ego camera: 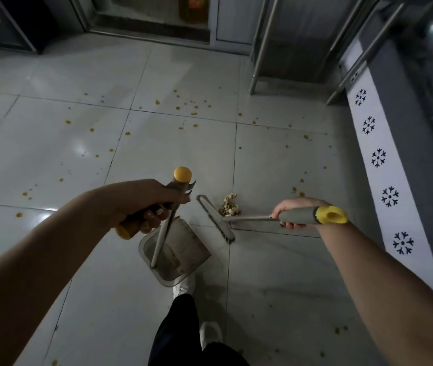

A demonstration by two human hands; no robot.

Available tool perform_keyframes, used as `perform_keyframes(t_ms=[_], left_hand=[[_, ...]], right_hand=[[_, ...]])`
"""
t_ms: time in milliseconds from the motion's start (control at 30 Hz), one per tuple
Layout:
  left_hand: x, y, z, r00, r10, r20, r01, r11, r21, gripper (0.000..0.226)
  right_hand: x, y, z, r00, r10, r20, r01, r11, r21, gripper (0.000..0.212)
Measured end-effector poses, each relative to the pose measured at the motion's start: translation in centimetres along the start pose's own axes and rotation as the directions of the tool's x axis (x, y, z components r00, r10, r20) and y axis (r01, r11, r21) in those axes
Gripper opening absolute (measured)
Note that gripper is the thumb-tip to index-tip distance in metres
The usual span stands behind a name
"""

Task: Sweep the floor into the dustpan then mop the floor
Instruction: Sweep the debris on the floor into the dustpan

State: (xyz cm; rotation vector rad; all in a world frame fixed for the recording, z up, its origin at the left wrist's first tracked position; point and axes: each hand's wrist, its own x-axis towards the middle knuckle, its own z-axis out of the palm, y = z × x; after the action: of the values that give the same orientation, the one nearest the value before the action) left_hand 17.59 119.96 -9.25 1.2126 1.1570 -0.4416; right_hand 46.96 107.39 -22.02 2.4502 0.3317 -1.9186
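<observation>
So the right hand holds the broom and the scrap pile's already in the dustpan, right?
Not quite: the head view shows the right hand holding the broom, but the scrap pile lies on the floor on the broom's far side, outside the dustpan.

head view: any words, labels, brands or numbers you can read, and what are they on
None can be read as text.
On the bottle by the far door: a red label, too blurred to read.
On the white strip at the right: dark snowflake-like signs only, no letters.
On the broom and the dustpan: no print visible.
</observation>
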Motion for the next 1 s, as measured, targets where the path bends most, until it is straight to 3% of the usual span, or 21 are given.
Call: perform_keyframes(t_ms=[233, 400, 600, 900, 1000], left_hand=[[2.7, 3.5, -3.5, 0.993, 0.004, 0.115, -0.007, 1.000, 0.022, 0.040], [5.1, 7.1, -4.4, 0.984, 0.015, 0.178, -0.032, 0.995, 0.095, 0.037], [7.4, 10.2, -5.1, 0.980, 0.001, 0.199, -0.030, 0.990, 0.141, 0.039], [11.4, 12.9, -4.2, 0.981, -0.077, 0.177, 0.026, 0.963, 0.269, 0.040], [12.5, 13.4, -3.6, 0.981, -0.071, 0.178, 0.009, 0.944, 0.330, 0.041]], right_hand=[[-0.3, -3.7, -1.5, 1.000, -0.005, -0.023, 0.008, 0.986, 0.167, 0.021], [1.1, -3.9, -1.9, 0.990, 0.009, -0.138, 0.024, 0.972, 0.235, 0.028], [3.3, -3.5, -3.0, 0.977, 0.000, -0.215, 0.078, 0.932, 0.355, 0.017], [7.8, -3.1, -4.2, 0.984, 0.075, -0.159, -0.009, 0.923, 0.384, 0.016], [9.2, -3.4, -3.5, 0.985, 0.074, -0.158, -0.009, 0.926, 0.377, 0.007]])
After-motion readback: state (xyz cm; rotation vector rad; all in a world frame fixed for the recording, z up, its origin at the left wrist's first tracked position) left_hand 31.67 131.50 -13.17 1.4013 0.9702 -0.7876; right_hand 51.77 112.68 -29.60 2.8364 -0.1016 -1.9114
